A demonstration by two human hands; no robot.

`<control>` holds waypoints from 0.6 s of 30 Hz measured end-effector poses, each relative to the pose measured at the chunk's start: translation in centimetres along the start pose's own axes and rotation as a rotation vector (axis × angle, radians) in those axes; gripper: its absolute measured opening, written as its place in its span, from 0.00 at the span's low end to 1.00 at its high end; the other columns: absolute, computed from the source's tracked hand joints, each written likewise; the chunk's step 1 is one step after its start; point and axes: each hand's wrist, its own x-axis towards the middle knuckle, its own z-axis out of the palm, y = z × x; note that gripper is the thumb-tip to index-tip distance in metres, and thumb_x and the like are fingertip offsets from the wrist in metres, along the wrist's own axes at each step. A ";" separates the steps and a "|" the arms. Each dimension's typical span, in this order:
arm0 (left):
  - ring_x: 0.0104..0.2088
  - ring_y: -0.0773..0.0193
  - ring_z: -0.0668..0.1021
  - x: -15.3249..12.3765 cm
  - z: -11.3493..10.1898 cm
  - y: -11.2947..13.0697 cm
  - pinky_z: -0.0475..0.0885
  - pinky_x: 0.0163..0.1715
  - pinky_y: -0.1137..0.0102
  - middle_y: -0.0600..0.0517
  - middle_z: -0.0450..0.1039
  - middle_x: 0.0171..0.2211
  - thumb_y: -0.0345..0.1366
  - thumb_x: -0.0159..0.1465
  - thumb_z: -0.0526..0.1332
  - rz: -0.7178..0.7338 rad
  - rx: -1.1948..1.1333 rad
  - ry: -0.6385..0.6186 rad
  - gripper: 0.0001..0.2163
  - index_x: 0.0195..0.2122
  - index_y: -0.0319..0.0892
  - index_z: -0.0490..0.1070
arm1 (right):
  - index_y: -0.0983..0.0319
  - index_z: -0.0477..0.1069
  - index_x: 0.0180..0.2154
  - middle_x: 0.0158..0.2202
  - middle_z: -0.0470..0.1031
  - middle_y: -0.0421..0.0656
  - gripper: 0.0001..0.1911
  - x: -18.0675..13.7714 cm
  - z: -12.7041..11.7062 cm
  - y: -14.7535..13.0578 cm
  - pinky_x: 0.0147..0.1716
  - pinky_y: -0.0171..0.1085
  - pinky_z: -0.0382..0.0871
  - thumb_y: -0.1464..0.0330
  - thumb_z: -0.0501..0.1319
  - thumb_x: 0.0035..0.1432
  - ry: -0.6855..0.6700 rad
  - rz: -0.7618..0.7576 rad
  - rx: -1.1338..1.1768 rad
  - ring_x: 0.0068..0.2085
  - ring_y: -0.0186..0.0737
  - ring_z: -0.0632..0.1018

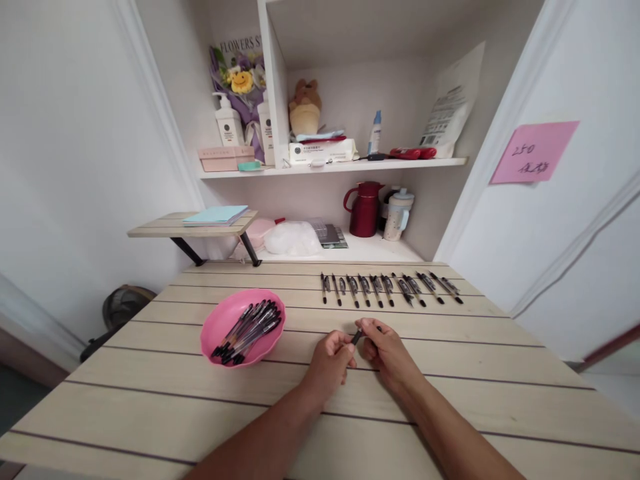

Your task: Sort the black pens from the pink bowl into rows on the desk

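Over the middle of the table my left hand (331,360) and my right hand (387,350) are close together, both with closed fingers. Between their fingertips runs a short dark stretch of a pen (357,337), pinched from both sides. A small black tip pokes out behind my right index finger; my fingers hide the rest. Left of my hands a pink bowl (209,333) with a wavy rim holds a heap of black-capped pens (253,330). Beyond my hands lies a row of pens (377,291), several with a shorter dark piece beside them.
A small wooden riser (165,227) with light blue paper (215,215) stands at the back left. Behind the table, shelves hold a red jug (365,210), a pale tumbler (399,217), a plastic bag (293,239) and bottles. A pink note (535,152) hangs on the right wall.
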 end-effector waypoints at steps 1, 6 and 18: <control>0.10 0.79 0.57 0.0 0.0 0.0 0.49 0.11 0.79 0.59 0.64 0.18 0.37 0.56 0.53 0.002 0.007 0.000 0.07 0.33 0.40 0.62 | 0.62 0.65 0.24 0.10 0.54 0.31 0.17 0.1 -0.1 0.1 0.15 0.31 0.43 0.57 0.65 0.41 0.027 -0.011 -0.039 0.14 0.25 0.54; 0.10 0.79 0.57 -0.1 0.0 0.1 0.48 0.10 0.79 0.59 0.64 0.19 0.39 0.55 0.53 0.013 0.018 -0.004 0.08 0.34 0.40 0.62 | 0.63 0.67 0.26 0.10 0.55 0.31 0.18 0.3 -0.3 0.0 0.15 0.31 0.44 0.58 0.67 0.37 0.024 -0.018 -0.075 0.14 0.25 0.54; 0.10 0.79 0.57 -0.2 -0.1 0.2 0.48 0.11 0.79 0.60 0.64 0.18 0.40 0.55 0.55 0.024 -0.003 -0.009 0.10 0.34 0.40 0.63 | 0.64 0.69 0.28 0.11 0.59 0.32 0.19 -0.1 0.0 -0.6 0.15 0.30 0.44 0.57 0.66 0.39 -0.066 -0.015 -0.028 0.14 0.25 0.56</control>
